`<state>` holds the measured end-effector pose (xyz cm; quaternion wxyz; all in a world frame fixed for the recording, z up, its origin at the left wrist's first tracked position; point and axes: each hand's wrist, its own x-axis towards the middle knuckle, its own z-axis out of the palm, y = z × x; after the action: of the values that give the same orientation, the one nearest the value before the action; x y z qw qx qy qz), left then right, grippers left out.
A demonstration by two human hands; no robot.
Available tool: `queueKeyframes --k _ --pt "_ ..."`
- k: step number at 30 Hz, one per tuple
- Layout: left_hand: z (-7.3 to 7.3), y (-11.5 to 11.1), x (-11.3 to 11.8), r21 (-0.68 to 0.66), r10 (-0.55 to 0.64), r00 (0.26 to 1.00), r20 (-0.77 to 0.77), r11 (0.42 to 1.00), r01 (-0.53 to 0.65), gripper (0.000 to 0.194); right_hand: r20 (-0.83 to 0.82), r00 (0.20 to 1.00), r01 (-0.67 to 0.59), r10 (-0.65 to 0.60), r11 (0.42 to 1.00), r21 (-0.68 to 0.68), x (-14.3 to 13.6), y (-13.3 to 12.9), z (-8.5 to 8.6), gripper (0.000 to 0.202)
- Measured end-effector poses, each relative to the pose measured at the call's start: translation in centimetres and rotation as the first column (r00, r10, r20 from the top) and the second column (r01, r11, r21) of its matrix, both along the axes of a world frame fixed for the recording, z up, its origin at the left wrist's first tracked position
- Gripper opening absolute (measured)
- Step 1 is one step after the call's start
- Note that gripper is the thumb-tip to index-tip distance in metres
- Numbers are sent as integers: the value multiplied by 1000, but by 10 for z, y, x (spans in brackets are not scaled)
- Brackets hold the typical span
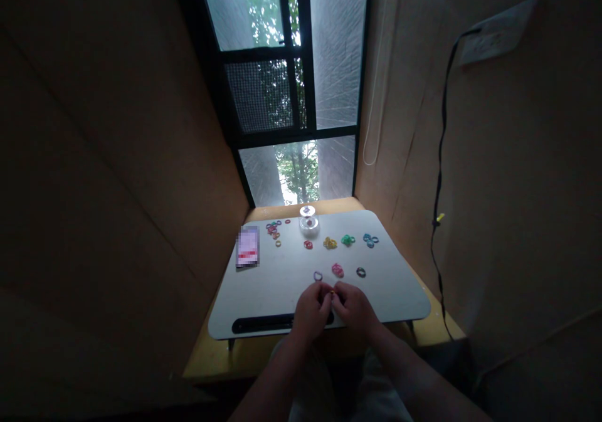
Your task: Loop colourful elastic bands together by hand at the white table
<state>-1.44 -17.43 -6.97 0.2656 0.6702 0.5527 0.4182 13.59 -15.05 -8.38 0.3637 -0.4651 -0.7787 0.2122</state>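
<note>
My left hand [312,308] and my right hand [352,306] meet over the front of a white lap table [399,296]. Both are closed, fingertips together around a tiny orange-yellow piece [333,292], mostly hidden by the fingers. Just beyond them lie a purple ring [318,276], a pink pile of small rings [337,269] and a dark green ring [360,272]. Farther back is a row of little ring piles: red [308,244], yellow [330,242], green [348,240] and blue [371,240]. A mixed-colour pile [273,228] sits at the back left.
A clear round container [309,222] stands at the table's back edge. On the left lies a phone-like flat object [248,246], blurred out. A black slot [263,323] runs along the front edge. Walls close in on both sides; a black cable [441,158] hangs on the right.
</note>
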Motion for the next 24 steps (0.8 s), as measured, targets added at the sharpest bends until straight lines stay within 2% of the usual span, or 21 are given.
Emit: queueKeyframes --k 24 --pt "1 -1 0 0 -2 1000 -1 1000 2 10 5 1000 16 -16 1000 -1 0 -1 3 18"
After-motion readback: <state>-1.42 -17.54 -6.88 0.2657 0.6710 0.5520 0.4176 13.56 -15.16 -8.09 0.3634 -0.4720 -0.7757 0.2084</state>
